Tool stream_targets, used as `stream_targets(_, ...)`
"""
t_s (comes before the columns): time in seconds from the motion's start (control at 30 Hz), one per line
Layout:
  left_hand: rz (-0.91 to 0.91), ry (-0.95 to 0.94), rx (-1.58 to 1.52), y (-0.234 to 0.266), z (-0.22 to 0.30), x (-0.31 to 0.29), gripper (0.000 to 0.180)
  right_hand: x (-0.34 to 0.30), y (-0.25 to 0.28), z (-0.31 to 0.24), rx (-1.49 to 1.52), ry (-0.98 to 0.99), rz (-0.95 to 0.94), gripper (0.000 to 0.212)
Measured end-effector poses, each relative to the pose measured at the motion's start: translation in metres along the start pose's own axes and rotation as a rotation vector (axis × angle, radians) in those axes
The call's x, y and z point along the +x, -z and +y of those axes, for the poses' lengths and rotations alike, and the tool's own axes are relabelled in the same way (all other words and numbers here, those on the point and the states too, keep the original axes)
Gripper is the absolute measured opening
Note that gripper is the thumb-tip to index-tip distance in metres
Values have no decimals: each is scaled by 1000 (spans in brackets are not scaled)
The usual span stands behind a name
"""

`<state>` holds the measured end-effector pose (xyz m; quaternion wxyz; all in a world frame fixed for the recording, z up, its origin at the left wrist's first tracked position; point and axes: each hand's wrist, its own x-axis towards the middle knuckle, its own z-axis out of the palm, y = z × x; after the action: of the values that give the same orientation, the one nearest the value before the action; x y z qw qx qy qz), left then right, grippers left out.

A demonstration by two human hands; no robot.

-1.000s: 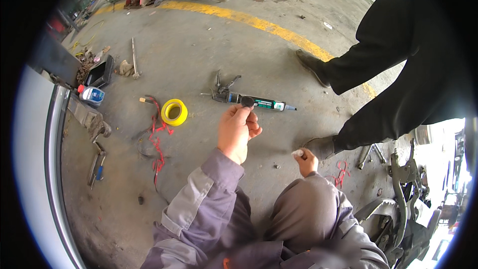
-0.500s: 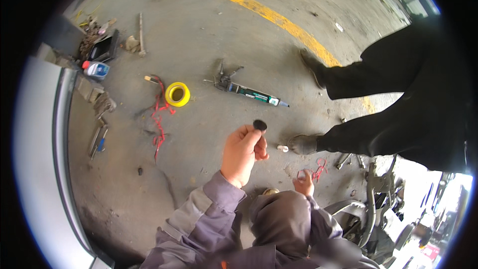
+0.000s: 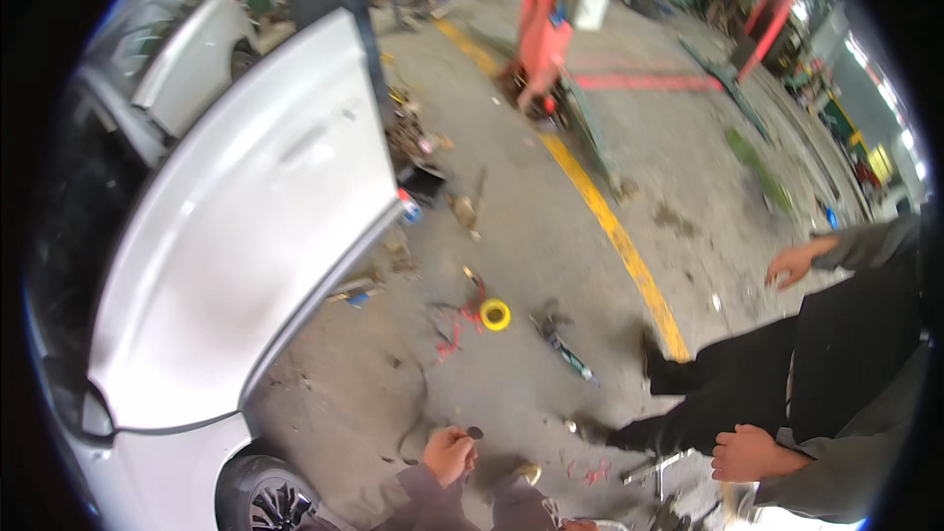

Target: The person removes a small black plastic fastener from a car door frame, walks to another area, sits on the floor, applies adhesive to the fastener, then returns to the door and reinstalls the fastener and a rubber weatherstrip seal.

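Observation:
My left hand (image 3: 448, 454) is closed, pinching a small round black disc, like a cap (image 3: 475, 433), between thumb and fingers. Only a sliver of my right hand (image 3: 578, 526) shows at the lower edge, and its fingers are hidden. Beyond my left hand a caulking gun with a green and black cartridge (image 3: 568, 352) lies on the concrete floor. To its left is a roll of yellow tape (image 3: 505, 316), with tangled red strips (image 3: 450, 342) beside it. Another tangle of red strips (image 3: 590, 474) lies to the right of my knee.
A white car door (image 3: 265, 265) stands open on the left, above a wheel (image 3: 275, 501). At the right stands a co-worker in black trousers (image 3: 728, 374), one hand (image 3: 752, 454) low near me. Metal tools (image 3: 657, 467) lie near their feet. Farther off rises a red lift post (image 3: 541, 29).
The view has tilted up and turned left, bringing in the car door and lift post. My left hand keeps the disc. My right hand has slipped almost out of the picture.

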<state>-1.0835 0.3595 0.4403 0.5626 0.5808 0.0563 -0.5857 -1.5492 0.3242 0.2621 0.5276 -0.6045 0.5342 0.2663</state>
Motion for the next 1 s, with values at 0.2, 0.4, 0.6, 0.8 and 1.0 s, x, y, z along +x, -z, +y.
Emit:
stream_targets(0.2, -209, -265, 277, 8, 127, -81, 14, -73, 60, -273, 40, 450, 512, 30)
stream_targets(0.4, -363, -252, 125, -22, 233, -106, 15, -155, 152, -471, 228, 809, 529, 24)
stream_targets(0.6, -599, -125, 98, -71, 316, -78, 12, -198, 249, -571, 301, 1155, 399, 15)
stream_targets(0.8, -565, -45, 301, -139, 385, -23, 9, -167, 353, -632, 21, 1441, 341, 18)
stream_targets(1.0, -519, 8, 365, -199, 450, 21, 13, -125, 446, -691, -172, 1631, 249, 24)
